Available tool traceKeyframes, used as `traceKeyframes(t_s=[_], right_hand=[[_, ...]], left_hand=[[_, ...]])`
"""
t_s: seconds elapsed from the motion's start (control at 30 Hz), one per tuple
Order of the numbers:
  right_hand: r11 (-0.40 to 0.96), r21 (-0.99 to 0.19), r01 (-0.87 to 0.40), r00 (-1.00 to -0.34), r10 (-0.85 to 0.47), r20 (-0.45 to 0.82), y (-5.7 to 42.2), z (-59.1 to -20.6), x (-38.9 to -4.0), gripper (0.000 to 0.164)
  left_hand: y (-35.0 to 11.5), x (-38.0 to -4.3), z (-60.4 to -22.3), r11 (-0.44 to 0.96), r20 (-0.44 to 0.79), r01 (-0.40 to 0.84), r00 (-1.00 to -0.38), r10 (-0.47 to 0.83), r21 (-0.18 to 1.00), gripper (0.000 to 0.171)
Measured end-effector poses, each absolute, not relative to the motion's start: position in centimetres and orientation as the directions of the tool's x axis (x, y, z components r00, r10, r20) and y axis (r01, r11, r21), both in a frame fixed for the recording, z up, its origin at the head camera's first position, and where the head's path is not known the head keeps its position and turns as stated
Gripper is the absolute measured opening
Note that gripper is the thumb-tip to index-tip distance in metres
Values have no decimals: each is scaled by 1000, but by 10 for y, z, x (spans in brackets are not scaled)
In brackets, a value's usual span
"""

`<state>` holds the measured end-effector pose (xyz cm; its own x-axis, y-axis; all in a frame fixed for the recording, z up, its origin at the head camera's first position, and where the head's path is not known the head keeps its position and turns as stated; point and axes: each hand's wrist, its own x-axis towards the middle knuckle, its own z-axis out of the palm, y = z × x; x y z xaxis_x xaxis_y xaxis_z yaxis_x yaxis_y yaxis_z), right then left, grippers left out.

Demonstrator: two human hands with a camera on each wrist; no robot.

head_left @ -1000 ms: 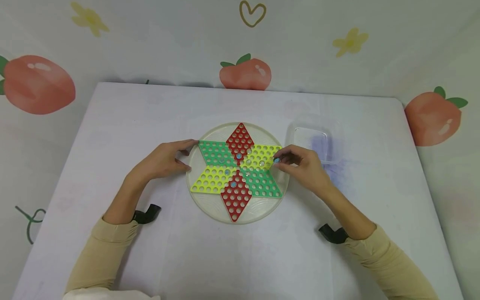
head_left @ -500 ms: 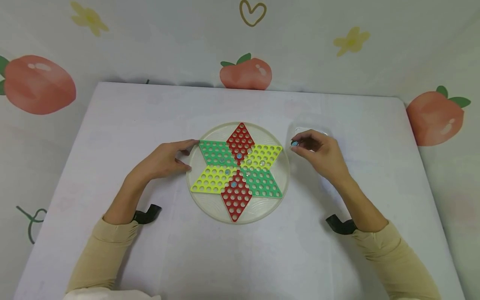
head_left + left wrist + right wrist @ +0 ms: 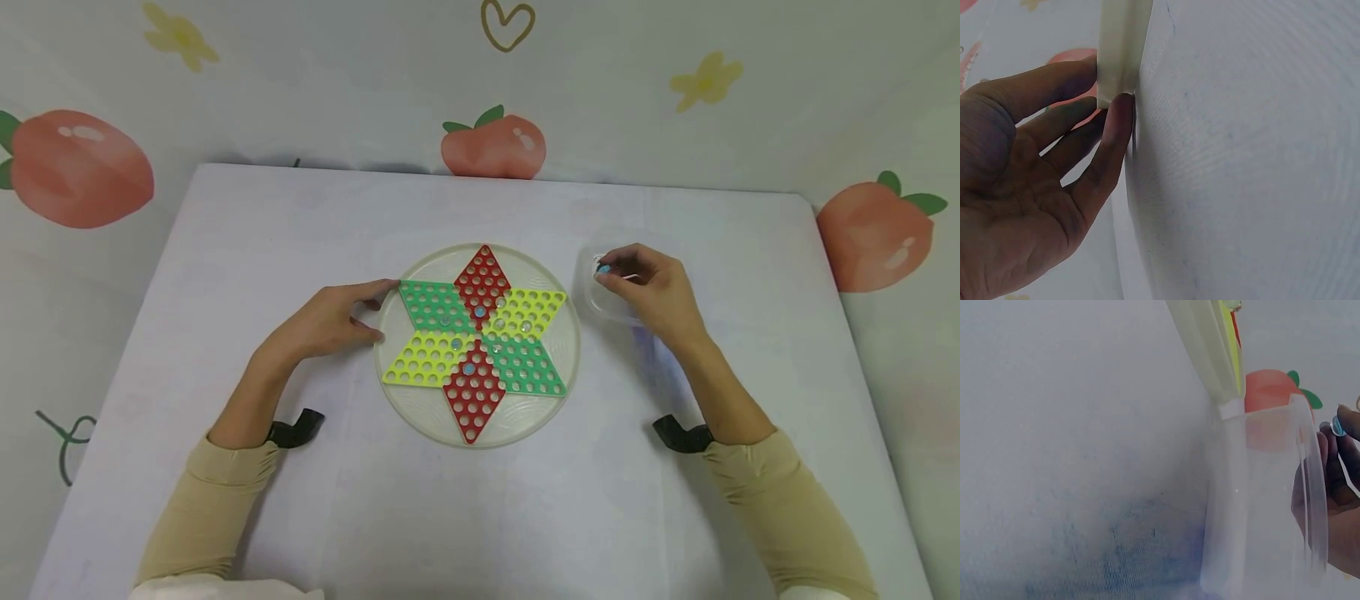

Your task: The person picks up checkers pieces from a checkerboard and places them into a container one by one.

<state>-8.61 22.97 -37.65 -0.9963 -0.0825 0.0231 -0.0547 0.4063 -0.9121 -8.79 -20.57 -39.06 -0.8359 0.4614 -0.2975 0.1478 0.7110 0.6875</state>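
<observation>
A round Chinese checkers board (image 3: 420,417) with a red, green and yellow star lies on the table, with several glass marbles in its holes near the centre. My left hand (image 3: 330,320) touches its left rim; the left wrist view shows straight, spread fingers (image 3: 1054,84) against the board's edge. Over the clear plastic box (image 3: 613,310), right of the board, my right hand (image 3: 654,292) pinches a blue marble (image 3: 603,268) between thumb and fingertips. In the right wrist view the marble (image 3: 1337,426) is just beyond the box's rim.
The white-covered table (image 3: 480,517) runs out on all sides of the board. Behind it hangs a backdrop printed with peaches (image 3: 493,146). A black wrist mount (image 3: 296,429) sits at the left wrist and another mount (image 3: 682,435) at the right.
With the blue marble, my right hand has moved from the board's right yellow point to the right and back, over the clear box. My left hand has stayed at the rim.
</observation>
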Motion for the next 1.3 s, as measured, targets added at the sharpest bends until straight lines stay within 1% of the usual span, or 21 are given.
traceKeyframes(t_s=[0.13,0.3,0.57,0.8,1.0,1.13,1.3], right_hand=[[383,-924,-10,-998,-57,-13,235,-382,-90,25],[398,-917,23,-998,-49,-46,239,-382,-90,27],[439,-898,36,-995,-64,-71,247,-381,-87,28],[430,-902,38,-995,-67,-74,252,-381,-86,27],[446,-893,58,-995,-47,-88,252,-379,-94,27],[443,-892,85,-994,-30,-109,251,-380,-101,29],[474,-873,116,-991,-10,-137,251,-380,-108,32]], left_hand=[[-206,-88,-392,710,-296,152,-835,464,687,77],[-206,-89,-393,715,-292,165,-833,469,680,78],[-207,-89,-394,711,-297,153,-833,466,687,79],[-208,-89,-394,709,-303,141,-834,462,690,78],[-210,-89,-395,703,-298,144,-833,466,697,78],[-209,-89,-396,703,-298,146,-832,467,696,78],[-208,-90,-395,702,-300,143,-831,468,698,78]])
